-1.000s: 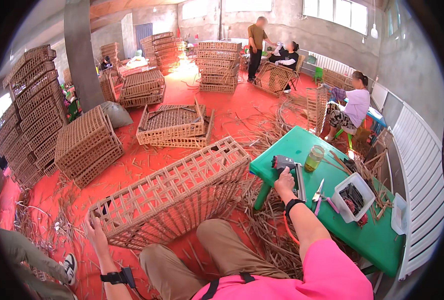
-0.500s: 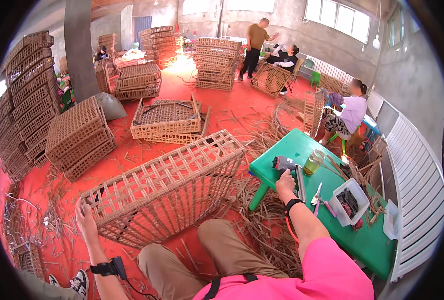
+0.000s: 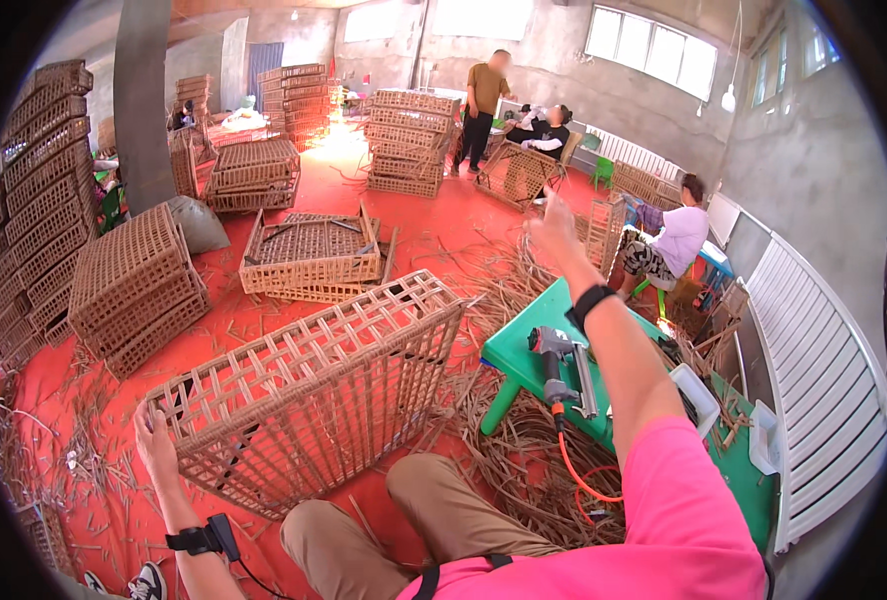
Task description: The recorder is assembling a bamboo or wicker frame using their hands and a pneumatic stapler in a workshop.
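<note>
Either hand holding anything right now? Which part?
Left hand grips the wicker crate at its near left corner. Right hand is raised in the air, holding nothing; the nail gun lies on the green table.

Stacked wicker crates by the far wall, a grey pillar, perhaps a nail gun.

A woven crate lies on the floor before the person's knees, the left hand on its near left corner. Right of it stands the tabletop, a nail gun resting on it. The right hand hangs raised above the tabletop's far end. Behind the crate sits an open crate, with crate stacks farther back.
</note>
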`<state>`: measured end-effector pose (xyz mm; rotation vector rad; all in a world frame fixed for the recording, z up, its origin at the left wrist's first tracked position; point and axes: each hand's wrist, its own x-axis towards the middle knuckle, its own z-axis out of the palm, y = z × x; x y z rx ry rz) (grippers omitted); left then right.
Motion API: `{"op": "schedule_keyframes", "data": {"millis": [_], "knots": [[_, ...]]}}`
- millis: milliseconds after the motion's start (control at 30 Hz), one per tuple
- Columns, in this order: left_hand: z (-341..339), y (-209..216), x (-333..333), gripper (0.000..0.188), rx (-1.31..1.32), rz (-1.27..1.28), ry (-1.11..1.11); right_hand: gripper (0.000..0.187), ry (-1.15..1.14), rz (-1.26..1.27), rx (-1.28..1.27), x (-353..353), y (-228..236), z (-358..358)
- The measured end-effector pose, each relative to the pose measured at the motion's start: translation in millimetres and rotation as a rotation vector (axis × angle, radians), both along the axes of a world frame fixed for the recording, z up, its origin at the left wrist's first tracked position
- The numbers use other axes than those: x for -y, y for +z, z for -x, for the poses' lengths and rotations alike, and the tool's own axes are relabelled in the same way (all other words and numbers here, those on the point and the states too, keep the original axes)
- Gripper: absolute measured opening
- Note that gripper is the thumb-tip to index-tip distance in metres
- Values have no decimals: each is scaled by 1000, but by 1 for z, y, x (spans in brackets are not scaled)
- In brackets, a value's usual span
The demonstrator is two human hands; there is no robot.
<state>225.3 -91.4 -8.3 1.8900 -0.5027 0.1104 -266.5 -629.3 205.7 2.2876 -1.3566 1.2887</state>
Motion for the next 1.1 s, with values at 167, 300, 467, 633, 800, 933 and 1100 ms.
{"op": "schedule_keyframes", "data": {"millis": [167,300,467,633,800,933,1100], "knots": [[-14,0,5,54,-70,-59,-22,89,-28,-125,117,-13,55,-28],[-19,7,18,56,-72,-62,-7,89,23,-297,77,3,20,-31],[-30,-1,20,56,-80,-30,12,89,111,-417,183,31,-14,-21],[-35,-6,19,56,-83,-49,-3,86,-48,-292,22,25,15,-25],[-93,-26,5,49,38,-86,-108,83,258,-326,141,0,32,-38],[-110,-15,41,49,76,-93,-68,85,270,-384,187,-22,-19,-65],[-125,-2,84,51,58,-157,-19,79,432,-482,474,-50,-181,-113]]}}
